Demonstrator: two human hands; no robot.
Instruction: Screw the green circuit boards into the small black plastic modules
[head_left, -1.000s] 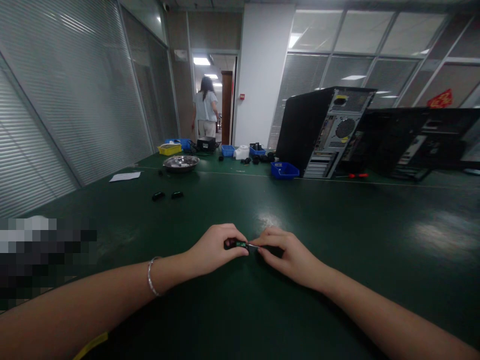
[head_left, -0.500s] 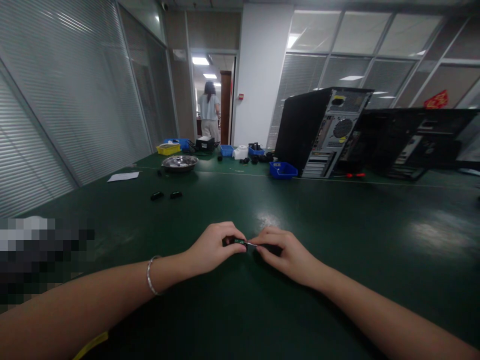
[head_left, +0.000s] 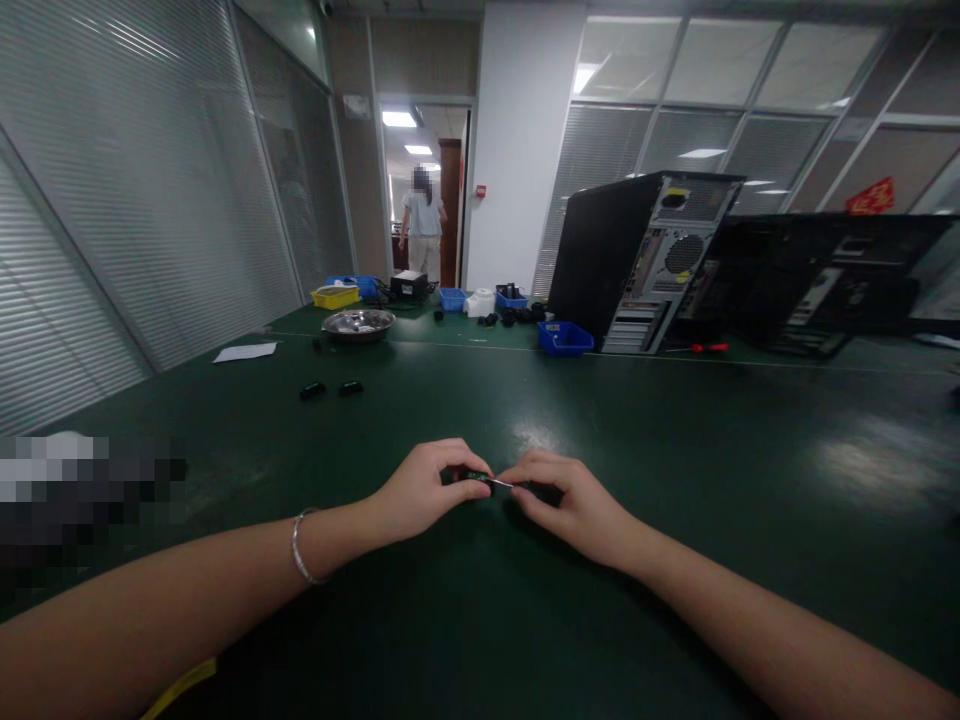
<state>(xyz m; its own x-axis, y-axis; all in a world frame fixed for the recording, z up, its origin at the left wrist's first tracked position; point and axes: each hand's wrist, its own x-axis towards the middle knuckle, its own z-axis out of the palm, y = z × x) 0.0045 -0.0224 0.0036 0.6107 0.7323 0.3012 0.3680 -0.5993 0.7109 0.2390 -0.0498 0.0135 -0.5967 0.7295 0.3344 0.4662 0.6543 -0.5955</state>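
"Two hands met at the near middle of the tabletop. What did each hold?"

"Left hand was curled, thumb and forefinger pinching one end of a small dark part with a trace of green on it. Right hand was also closed in a pinch, on the other end, where a thin pale metal tip showed between the two sets of fingers. Whether that tip belonged to the part or to a second piece under the right fingers could not be told; too small and shaded."

"Where did the part lie, and which way did it run?"

"It lay just above the dark green mat, between the fingertips, long axis running left to right across the view, roughly in line with both forearms. Most of its visible body sat on the left-hand side; the right hand touched only the tip end. Both hands were equally near, each at one end, so neither had to reach."

"Anything else logged?"

"Two small black pieces lay well apart from the hands, farther up the mat on the left. Beyond them sat a round metal dish, a sheet of paper, a yellow bin and several blue bins. An open computer tower stood at the far right with a red-handled screwdriver beside it. Another person stood in the far doorway, facing away, not at the tabletop."
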